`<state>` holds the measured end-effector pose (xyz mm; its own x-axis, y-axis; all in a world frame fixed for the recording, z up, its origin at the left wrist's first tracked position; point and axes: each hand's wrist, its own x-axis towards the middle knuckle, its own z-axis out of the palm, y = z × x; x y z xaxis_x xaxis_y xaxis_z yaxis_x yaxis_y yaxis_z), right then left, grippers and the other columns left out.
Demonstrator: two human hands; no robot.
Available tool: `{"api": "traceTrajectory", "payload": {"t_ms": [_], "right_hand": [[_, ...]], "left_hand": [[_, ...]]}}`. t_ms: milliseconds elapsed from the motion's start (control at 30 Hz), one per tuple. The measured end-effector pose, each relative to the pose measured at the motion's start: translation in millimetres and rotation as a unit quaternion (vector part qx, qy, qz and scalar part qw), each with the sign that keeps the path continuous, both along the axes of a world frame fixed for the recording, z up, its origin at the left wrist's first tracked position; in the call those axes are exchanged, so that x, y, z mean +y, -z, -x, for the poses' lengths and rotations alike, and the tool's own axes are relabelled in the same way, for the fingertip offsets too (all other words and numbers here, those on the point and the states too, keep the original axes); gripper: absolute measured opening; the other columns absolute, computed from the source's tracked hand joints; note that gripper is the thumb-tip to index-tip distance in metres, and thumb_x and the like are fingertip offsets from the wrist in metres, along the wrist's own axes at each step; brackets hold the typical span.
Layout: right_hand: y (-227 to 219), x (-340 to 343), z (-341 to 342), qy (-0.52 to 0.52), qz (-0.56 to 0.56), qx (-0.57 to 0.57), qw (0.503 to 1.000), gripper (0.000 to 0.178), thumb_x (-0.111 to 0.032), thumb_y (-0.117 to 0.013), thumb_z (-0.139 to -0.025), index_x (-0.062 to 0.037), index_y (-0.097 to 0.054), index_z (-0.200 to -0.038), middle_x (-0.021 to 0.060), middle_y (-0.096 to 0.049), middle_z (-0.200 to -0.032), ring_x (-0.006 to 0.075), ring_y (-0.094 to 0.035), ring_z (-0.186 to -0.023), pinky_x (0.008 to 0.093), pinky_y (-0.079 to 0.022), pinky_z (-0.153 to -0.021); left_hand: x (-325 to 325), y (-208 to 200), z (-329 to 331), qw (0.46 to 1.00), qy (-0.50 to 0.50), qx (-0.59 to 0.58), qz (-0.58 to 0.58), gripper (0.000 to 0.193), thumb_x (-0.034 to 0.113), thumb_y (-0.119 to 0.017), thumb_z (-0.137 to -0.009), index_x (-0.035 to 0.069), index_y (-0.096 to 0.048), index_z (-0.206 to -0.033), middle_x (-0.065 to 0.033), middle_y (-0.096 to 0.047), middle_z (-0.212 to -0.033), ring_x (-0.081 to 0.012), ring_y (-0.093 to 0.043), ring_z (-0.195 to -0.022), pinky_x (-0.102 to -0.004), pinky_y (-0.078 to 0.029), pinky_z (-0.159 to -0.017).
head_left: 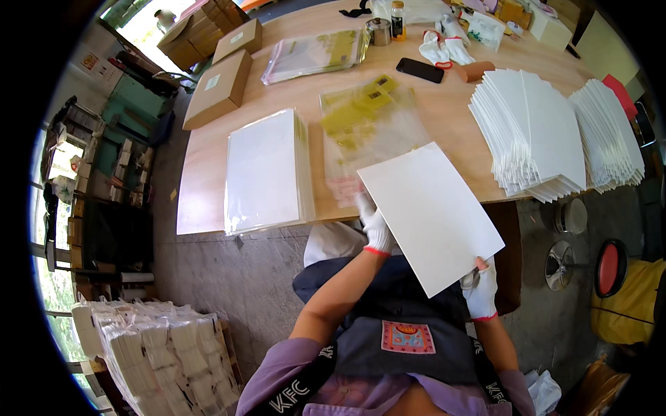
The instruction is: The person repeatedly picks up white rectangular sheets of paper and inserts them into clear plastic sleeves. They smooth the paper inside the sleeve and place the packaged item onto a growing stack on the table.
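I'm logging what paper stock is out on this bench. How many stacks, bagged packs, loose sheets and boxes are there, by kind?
Fanned stacks of white sheets: 2
Clear-bagged packs of white sheets: 1
Loose white sheet held in both hands: 1
Flat cardboard boxes on the table: 2
Total: 6

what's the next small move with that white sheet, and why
Probably slide the white sheet forward into the clear plastic bag. Both gloved hands grip it, left hand at its near-left edge, right hand at its bottom corner, and its far corner already overlaps the bag on the wooden table. A bagged stack lies beside it.
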<state>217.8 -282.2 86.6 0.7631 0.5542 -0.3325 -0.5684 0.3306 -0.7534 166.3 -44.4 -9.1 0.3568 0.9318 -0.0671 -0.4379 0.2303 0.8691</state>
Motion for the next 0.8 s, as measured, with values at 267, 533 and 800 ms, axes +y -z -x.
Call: {"api": "traceTrajectory", "payload": {"t_ms": [267, 533, 800], "right_hand": [[4.5, 7.3, 5.0, -0.076, 0.129, 0.078, 0.986, 0.027, -0.020, -0.046, -0.095, -0.0035, -0.045, -0.116, 0.0102, -0.059, -0.089, 0.0183, -0.063, -0.065, 0.0288, -0.054, -0.050], [88.7, 94.0, -3.5, -0.014, -0.172, 0.274, 0.946, 0.037, -0.014, -0.045, -0.096, -0.0007, -0.039, -0.130, 0.0194, -0.049, -0.121, 0.0303, -0.054, -0.109, 0.0419, -0.048, -0.095], [35.5, 102.6, 1.0, -0.360, 0.189, -0.175, 0.897, 0.025, -0.019, -0.048, -0.095, -0.0064, -0.056, -0.116, 0.0031, -0.060, -0.069, 0.0073, -0.056, -0.055, 0.0220, -0.043, -0.046]], "left_hand": [[-54.5, 65.6, 25.7, 0.802, 0.315, -0.270, 0.431, 0.037, 0.021, -0.045, -0.095, 0.003, -0.042, -0.127, -0.0110, -0.054, -0.118, -0.0246, -0.057, -0.103, -0.0382, -0.049, -0.088], [-71.1, 27.0, 43.7, 0.937, 0.243, 0.250, 0.037, 0.026, 0.018, -0.054, -0.091, 0.001, -0.058, -0.109, -0.0038, -0.062, -0.095, -0.0114, -0.057, -0.087, -0.0250, -0.045, -0.083], [-25.0, 3.3, 84.7, 0.927, 0.240, 0.132, 0.257, 0.024, 0.025, -0.057, -0.091, 0.004, -0.058, -0.103, -0.0045, -0.062, -0.093, -0.0152, -0.060, -0.084, -0.0294, -0.052, -0.068]]}}
